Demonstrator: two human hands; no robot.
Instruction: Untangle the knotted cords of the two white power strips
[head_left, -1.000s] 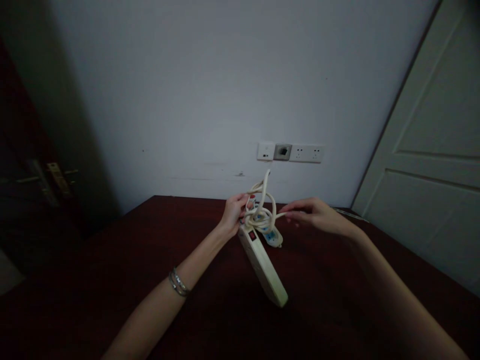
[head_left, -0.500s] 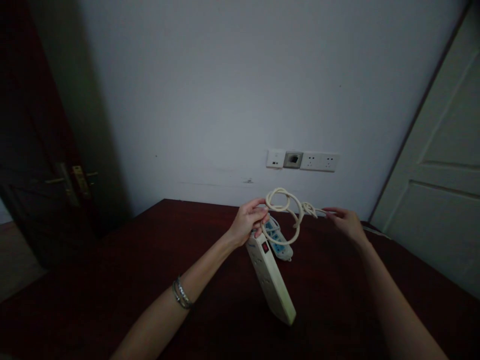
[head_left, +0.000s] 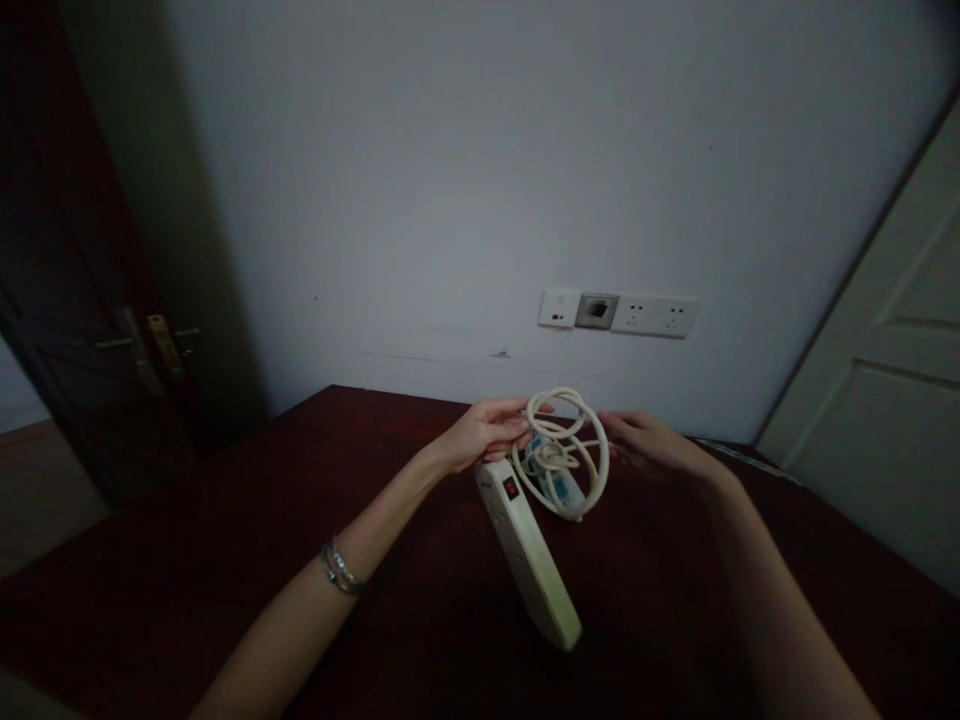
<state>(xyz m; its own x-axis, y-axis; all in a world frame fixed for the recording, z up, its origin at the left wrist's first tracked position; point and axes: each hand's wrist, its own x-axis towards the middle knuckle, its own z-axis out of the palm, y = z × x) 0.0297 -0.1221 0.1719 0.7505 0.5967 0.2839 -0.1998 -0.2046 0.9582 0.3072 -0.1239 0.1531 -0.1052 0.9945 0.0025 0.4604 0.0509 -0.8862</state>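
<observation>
A cream power strip (head_left: 529, 555) with a red switch leans up from the dark red table (head_left: 225, 560), its far end raised. My left hand (head_left: 487, 432) is closed round that raised end and the start of the cream cable (head_left: 562, 450). The cable stands in loose loops between my hands. My right hand (head_left: 649, 442) pinches the cable on the right side of the loops. A second, smaller strip with blue sockets (head_left: 553, 482) lies on the table behind the loops, partly hidden by them.
A row of wall sockets (head_left: 619, 313) sits on the white wall above the table's far edge. A dark door with a brass handle (head_left: 154, 345) is at the left, a white door (head_left: 892, 400) at the right.
My right hand has come back in toward the left hand, bringing the cable from a stretched line into rounder loops. The left hand kept its hold on the strip.
</observation>
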